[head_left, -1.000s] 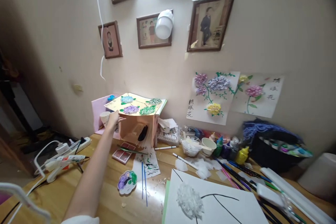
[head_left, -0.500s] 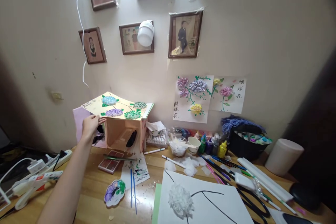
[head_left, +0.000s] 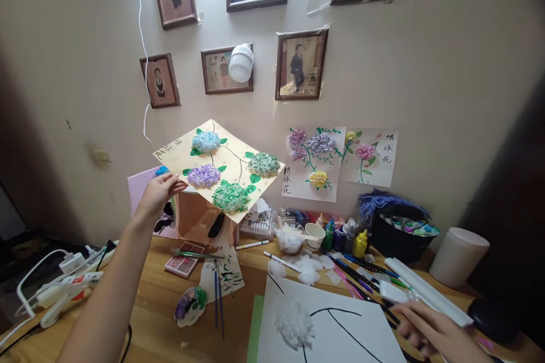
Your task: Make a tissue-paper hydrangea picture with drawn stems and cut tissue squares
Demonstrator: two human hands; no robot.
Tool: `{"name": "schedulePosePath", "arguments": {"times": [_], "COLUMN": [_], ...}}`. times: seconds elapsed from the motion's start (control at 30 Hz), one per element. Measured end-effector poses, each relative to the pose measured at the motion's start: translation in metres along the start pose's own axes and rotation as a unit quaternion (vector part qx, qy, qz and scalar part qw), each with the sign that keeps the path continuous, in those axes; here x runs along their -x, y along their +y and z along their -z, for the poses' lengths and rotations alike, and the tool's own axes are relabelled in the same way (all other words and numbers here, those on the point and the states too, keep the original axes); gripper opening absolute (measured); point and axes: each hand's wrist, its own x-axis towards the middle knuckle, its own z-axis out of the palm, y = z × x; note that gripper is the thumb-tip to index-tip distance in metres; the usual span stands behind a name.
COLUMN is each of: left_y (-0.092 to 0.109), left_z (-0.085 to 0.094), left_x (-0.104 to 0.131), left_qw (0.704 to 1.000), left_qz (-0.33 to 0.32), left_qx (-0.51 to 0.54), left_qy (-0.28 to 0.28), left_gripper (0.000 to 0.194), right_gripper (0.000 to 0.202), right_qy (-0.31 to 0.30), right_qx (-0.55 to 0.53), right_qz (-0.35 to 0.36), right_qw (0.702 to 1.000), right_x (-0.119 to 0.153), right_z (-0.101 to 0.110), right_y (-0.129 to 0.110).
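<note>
My left hand [head_left: 158, 195] pinches the left front edge of a cream sheet [head_left: 230, 156] with blue, purple and green raised flowers. The sheet is tilted in the air above an orange-pink box [head_left: 189, 215]. At the lower right, my right hand [head_left: 430, 329] hovers over black scissors and the edge of a white sheet [head_left: 340, 326]. Its fingers are loosely bent and apart, and nothing shows in them. On that white sheet are a white ruffled flower [head_left: 294, 320] and black stem lines.
A paint palette [head_left: 189, 306], blue brushes [head_left: 219, 300] and a pink-panned case [head_left: 184, 261] lie in front of the box. Paint bottles [head_left: 360, 243], a paper cup [head_left: 314, 236] and a black bag [head_left: 400, 235] line the wall. Power strips [head_left: 70, 289] are left; a bulb [head_left: 241, 63] hangs above.
My left hand has lifted the cream flower sheet off the top of the box, raising it to the right and tipping it toward me. My right hand has come into view at lower right.
</note>
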Motion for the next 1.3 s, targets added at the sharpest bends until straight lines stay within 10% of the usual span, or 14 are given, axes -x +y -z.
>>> {"name": "schedulePosePath", "arguments": {"times": [0.2, 0.37, 0.77, 1.3], "left_y": [-0.006, -0.044, -0.129, -0.163], "left_z": [-0.074, -0.124, -0.171, -0.125], "left_x": [0.048, 0.101, 0.188, 0.191], "left_qw": [0.997, 0.985, 0.921, 0.876], "left_qz": [0.019, 0.083, 0.243, 0.337], "left_qx": [0.044, 0.073, 0.086, 0.011], "left_qy": [-0.059, -0.134, -0.293, -0.344], "left_gripper": [0.008, 0.012, 0.055, 0.057], "right_gripper": [0.046, 0.047, 0.036, 0.037], "right_qy": [-0.128, -0.125, -0.064, -0.112], "right_qx": [-0.051, -0.165, -0.196, -0.188], "right_qz": [0.137, 0.139, 0.082, -0.007], "right_qw": [0.981, 0.968, 0.975, 0.976], "right_x": [0.012, 0.016, 0.034, 0.042], "right_z": [-0.044, -0.05, 0.003, 0.044], "right_y": [-0.108, -0.133, -0.052, 0.033]}}
